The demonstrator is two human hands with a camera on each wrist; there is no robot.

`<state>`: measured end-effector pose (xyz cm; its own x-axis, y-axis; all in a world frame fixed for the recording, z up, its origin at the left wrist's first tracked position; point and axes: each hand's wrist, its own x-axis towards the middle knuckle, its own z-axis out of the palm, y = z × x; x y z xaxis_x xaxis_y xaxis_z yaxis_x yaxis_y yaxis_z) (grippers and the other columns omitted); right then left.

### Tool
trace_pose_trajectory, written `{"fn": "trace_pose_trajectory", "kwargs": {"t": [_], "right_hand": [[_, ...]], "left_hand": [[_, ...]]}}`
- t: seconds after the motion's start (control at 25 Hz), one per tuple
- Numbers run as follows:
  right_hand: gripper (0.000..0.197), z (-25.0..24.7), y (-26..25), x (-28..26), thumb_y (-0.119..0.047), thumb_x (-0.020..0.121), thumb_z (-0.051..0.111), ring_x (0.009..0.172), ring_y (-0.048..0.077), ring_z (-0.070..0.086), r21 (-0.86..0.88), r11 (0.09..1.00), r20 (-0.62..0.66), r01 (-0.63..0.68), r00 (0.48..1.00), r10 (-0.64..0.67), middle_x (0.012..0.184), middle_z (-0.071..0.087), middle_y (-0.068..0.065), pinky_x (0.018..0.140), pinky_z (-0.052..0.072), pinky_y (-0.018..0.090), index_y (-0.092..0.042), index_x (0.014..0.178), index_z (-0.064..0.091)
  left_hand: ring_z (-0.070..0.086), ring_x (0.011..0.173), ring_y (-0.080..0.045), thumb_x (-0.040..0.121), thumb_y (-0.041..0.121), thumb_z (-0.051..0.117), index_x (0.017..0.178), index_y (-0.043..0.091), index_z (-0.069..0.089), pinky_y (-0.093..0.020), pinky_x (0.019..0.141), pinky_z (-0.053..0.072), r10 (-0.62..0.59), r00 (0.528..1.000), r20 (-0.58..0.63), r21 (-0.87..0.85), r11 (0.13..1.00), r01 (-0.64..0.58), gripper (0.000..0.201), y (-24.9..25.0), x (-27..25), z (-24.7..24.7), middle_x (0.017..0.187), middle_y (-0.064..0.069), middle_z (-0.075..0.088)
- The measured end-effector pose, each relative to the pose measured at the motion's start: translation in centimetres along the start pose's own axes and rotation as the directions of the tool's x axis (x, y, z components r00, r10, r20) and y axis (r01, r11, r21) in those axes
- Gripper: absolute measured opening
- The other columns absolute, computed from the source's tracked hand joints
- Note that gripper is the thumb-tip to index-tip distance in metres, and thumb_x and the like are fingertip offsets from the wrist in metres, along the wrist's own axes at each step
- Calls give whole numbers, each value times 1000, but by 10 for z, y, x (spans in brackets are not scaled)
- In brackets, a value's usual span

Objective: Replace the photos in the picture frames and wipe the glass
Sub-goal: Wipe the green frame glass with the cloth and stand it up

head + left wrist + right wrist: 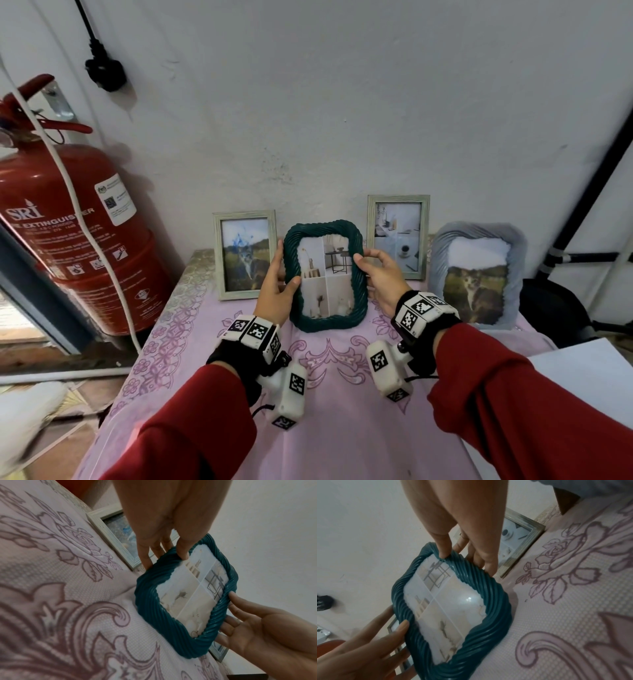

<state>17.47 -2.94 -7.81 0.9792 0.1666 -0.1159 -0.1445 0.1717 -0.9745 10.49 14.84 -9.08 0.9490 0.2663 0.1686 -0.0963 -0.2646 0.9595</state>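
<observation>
A teal rope-patterned picture frame (325,322) holds a collage photo of room interiors and stands upright with its lower edge on the pink tablecloth (342,411). My left hand (282,270) grips its left side, thumb on the front and fingers behind. My right hand (364,257) pinches the upper right side in the same way. The left wrist view shows the frame (154,615) between my left hand (164,555) and my right hand (257,622). The right wrist view shows the frame (493,601), my right hand (465,555) and my left hand (385,635).
Against the wall stand a whitewashed frame with a cat photo (245,255), a second whitewashed frame with an interior collage (397,236) and a pale blue frame with a cat photo (476,277). A red fire extinguisher (68,233) stands left of the table. A white sheet (589,377) lies right.
</observation>
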Motion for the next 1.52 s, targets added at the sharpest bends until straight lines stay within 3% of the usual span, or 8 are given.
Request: {"fn": "trace_pose_trajectory", "kwargs": {"t": [0.4,0.52,0.68,0.76,0.88,1.04,1.2,1.52], "right_hand": [[31,-4,-1,-5,-7,90,58,87,21,60,-60,996,-1,61,998,-61,105,63,15,77,52,28,-2,120,52],[36,-8,-3,-8,-5,91,55,97,23,61,-105,993,11,60,998,-60,113,62,18,86,51,31,-4,126,50],[40,-10,-5,-16,1,91,53,95,23,61,-132,991,43,35,999,-30,116,62,24,79,54,26,-3,130,47],[43,-11,-7,-21,3,90,53,94,23,62,-166,986,51,19,999,-11,117,61,24,71,51,19,-3,132,45],[47,-12,-7,-27,5,89,52,109,30,60,-201,980,48,-1,999,11,120,59,25,82,48,26,-4,135,43],[48,-10,-6,-32,6,89,51,108,35,60,-216,976,44,13,999,-3,116,60,29,87,49,32,-5,135,42],[45,-11,-7,-33,6,89,50,90,22,60,-263,964,39,42,999,-33,113,62,25,68,50,19,-7,132,46],[53,-16,-1,-33,12,86,48,90,25,62,-291,954,37,63,998,-55,104,64,26,82,52,30,-7,135,45]], "left_hand": [[52,118,-34,93,2,48,149,25,9,-48,95,49,-66,998,-5,4,998,66,72,1,-4,-1,132,-24,45],[58,88,-19,93,5,50,149,23,13,-30,79,53,-107,994,-25,11,994,108,69,1,-7,-1,106,-11,50],[52,92,-14,93,6,51,147,21,16,-7,66,47,-155,988,-17,42,987,156,67,8,-14,-5,107,-10,50],[51,98,-16,93,7,52,147,21,18,-13,75,46,-195,981,-14,56,979,196,65,12,-18,-7,111,-9,50],[53,101,-18,92,7,52,145,17,26,-28,85,44,-236,972,-3,97,967,236,60,15,-24,-9,111,-8,51],[50,95,-14,93,9,51,144,18,28,-30,85,42,-263,965,16,123,958,260,57,15,-30,-10,124,-14,52],[50,100,-17,93,11,51,145,19,28,-36,96,42,-250,968,0,150,957,247,57,13,-32,-11,127,-13,52],[54,92,-15,93,9,52,146,21,25,-31,84,46,-216,976,12,163,964,211,61,11,-38,-6,111,-1,53]]}}
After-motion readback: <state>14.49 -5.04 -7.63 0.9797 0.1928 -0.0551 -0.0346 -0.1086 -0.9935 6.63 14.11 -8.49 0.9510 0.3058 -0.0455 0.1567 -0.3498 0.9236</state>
